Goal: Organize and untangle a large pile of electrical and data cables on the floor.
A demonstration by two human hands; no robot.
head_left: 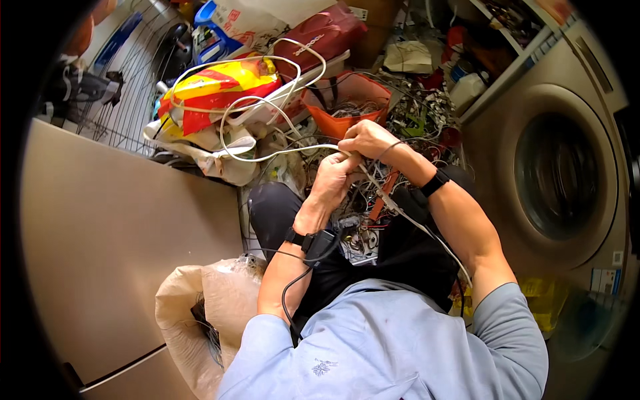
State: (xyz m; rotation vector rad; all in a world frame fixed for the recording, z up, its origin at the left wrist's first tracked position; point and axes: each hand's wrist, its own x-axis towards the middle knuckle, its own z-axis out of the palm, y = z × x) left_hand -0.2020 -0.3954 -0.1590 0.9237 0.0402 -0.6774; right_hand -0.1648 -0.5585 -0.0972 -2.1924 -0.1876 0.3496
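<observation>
Both hands are close together over a heap of scrap wires and cable pieces (357, 200). My left hand (334, 175) pinches a white cable (285, 151) between thumb and fingers. Just above it, my right hand (367, 137) grips the same cable. To the left the cable loops widely over several bags. On the other side it runs past my right forearm towards my lap, looking greyer and worn there. An orange-red bag (345, 100) holding tangled thin wire stands right beyond my hands. What lies between my fingertips is hidden.
A fridge-like metallic panel (130, 210) stands at left, a front-loading washing machine (555, 175) at right. A beige sack (232, 295) with wire sits by my left arm. Ahead lie a yellow-red plastic bag (225, 82), a maroon bag (320, 37) and silvery shreds (435, 110).
</observation>
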